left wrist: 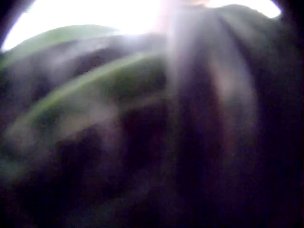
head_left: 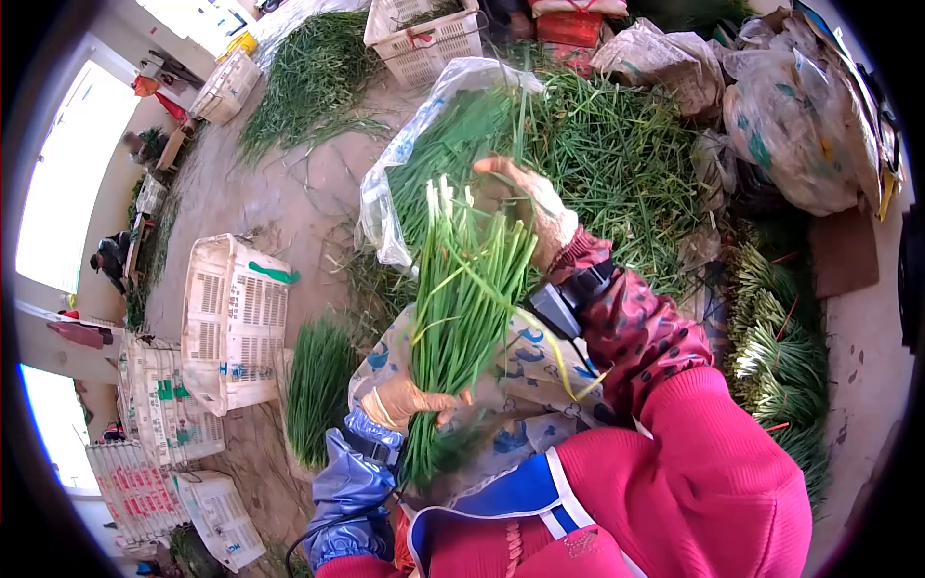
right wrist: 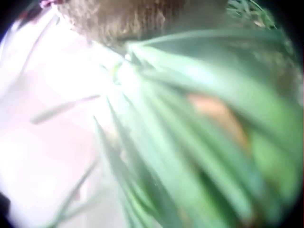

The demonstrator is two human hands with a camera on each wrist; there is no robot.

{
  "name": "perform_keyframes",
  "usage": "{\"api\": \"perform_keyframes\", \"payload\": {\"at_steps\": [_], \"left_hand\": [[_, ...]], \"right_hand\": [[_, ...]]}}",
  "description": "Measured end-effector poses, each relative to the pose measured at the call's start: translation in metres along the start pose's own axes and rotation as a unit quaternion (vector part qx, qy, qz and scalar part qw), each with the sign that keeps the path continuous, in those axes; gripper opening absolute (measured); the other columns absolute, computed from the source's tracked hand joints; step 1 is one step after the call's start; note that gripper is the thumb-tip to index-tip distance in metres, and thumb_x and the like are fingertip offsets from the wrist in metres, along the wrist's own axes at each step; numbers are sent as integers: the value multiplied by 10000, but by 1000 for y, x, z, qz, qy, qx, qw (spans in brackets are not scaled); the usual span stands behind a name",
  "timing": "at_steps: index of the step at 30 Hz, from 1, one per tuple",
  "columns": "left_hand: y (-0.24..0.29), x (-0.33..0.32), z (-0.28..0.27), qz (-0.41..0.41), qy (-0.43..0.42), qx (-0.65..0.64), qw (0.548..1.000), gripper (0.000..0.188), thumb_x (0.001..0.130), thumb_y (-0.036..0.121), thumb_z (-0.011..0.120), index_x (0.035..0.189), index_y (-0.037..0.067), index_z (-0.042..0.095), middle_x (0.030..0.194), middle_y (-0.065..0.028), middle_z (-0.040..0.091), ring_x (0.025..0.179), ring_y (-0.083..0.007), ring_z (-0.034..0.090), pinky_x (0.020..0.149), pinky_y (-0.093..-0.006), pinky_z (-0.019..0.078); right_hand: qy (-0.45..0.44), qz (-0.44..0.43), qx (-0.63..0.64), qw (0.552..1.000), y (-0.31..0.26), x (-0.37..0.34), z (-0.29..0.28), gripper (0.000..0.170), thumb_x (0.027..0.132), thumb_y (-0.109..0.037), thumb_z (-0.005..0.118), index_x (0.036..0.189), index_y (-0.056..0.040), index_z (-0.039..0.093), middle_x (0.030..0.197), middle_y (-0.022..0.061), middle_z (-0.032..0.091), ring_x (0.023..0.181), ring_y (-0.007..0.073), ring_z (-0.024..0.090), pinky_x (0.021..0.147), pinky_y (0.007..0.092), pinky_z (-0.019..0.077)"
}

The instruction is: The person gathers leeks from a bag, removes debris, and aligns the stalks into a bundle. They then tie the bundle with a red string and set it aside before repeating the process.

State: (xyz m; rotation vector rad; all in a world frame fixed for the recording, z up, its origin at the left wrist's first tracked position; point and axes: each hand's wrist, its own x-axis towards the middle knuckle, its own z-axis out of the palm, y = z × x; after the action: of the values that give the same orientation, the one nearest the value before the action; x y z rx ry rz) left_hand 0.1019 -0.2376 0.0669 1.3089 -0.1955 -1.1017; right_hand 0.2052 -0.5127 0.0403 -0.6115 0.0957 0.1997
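Observation:
A bunch of garlic chives (head_left: 462, 299) stands over the lap in the head view, its pale cut ends up and its green tips down. My gloved left hand (head_left: 409, 403) grips it low, around the leafy part. The right hand (head_left: 540, 207), also gloved, is beside the bunch's upper end with a finger stretched out to the left. Below and beyond that hand lies a heap of loose chives (head_left: 448, 135) on clear plastic sheeting (head_left: 385, 207). Blurred leaves (right wrist: 190, 142) fill the right wrist view and partly cover a fingertip. The left wrist view is dark and blurred.
A larger pile of greens (head_left: 617, 164) spreads to the right. Tied bundles (head_left: 771, 337) line the right side. White crates (head_left: 231, 323) stand at left, near a laid-down bundle (head_left: 321, 385). Stuffed plastic bags (head_left: 795, 130) sit at back right. Other people (head_left: 111, 258) are at far left.

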Motion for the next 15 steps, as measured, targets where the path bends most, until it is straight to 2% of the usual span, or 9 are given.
{"api": "perform_keyframes", "payload": {"at_steps": [3, 4, 5, 7, 9, 11, 12, 14, 15], "left_hand": [[-16, -3, -3, -38, -19, -46, 998, 469, 742, 93, 825, 1132, -20, 590, 869, -160, 680, 540, -189, 572, 474, -284, 460], [-14, -6, 2, -37, -13, -53, 998, 461, 741, 91, 823, 1124, -21, 592, 863, -159, 678, 533, -184, 564, 471, -277, 453], [-16, -9, 4, -16, -8, -47, 999, 445, 743, 80, 819, 1112, -22, 591, 840, -155, 670, 525, -169, 548, 461, -277, 438], [-15, -21, 6, -3, 46, -25, 999, 455, 720, 96, 840, 1092, -12, 601, 816, -129, 670, 524, -158, 554, 456, -271, 436], [-15, -28, 5, -16, 102, 12, 995, 451, 713, 91, 843, 1086, -5, 606, 816, -106, 676, 522, -154, 557, 459, -272, 446], [-20, -29, -4, -67, 141, 21, 988, 436, 718, 75, 834, 1083, -2, 609, 817, -87, 679, 521, -151, 560, 467, -273, 458], [-21, -25, -8, -54, 154, 28, 986, 418, 730, 65, 821, 1085, 0, 610, 824, -83, 682, 523, -149, 562, 471, -274, 462], [-27, -14, -16, -32, 180, 44, 982, 384, 753, 45, 795, 1089, 4, 612, 839, -76, 687, 528, -144, 567, 480, -277, 472], [-37, -10, -27, -17, 178, 73, 981, 385, 773, 47, 775, 1113, 3, 602, 864, -83, 692, 534, -150, 578, 487, -278, 480]], "right_hand": [[156, -31, -274, 949, -19, 1, 14, 267, 987, -307, 522, 948, -73, 645, 706, 1, 548, 616, 150, 537, 439, 308, 422], [216, -112, -296, 924, -20, 20, -9, 258, 990, -304, 506, 950, -100, 659, 695, 8, 552, 598, 157, 535, 445, 299, 411], [274, -148, -125, 942, -34, 38, -32, 265, 1001, -304, 486, 915, -126, 661, 697, -4, 553, 575, 127, 513, 471, 264, 400], [240, -139, 102, 955, -85, 34, -72, 257, 1016, -319, 472, 881, -135, 591, 659, -69, 485, 492, 62, 393, 433, 226, 330], [172, -180, -1, 968, -111, 28, -96, 211, 1017, -307, 486, 957, -127, 577, 641, -87, 419, 475, 57, 356, 418, 217, 294], [77, -125, -230, 962, -109, -2, -64, 227, 971, -263, 558, 1115, -90, 585, 803, -25, 566, 569, 82, 450, 487, 233, 368], [27, -90, -346, 934, -98, -19, -37, 300, 943, -240, 600, 1191, -74, 577, 889, 1, 616, 637, 107, 522, 542, 245, 437], [-73, 23, -490, 868, -62, -35, 7, 592, 814, -239, 726, 1329, -43, 510, 1232, 137, 598, 987, 256, 626, 836, 336, 526], [-86, -52, -642, 760, -43, -41, 19, 715, 752, -247, 770, 1374, -55, 473, 1340, 189, 509, 1126, 322, 564, 953, 364, 473]]}}
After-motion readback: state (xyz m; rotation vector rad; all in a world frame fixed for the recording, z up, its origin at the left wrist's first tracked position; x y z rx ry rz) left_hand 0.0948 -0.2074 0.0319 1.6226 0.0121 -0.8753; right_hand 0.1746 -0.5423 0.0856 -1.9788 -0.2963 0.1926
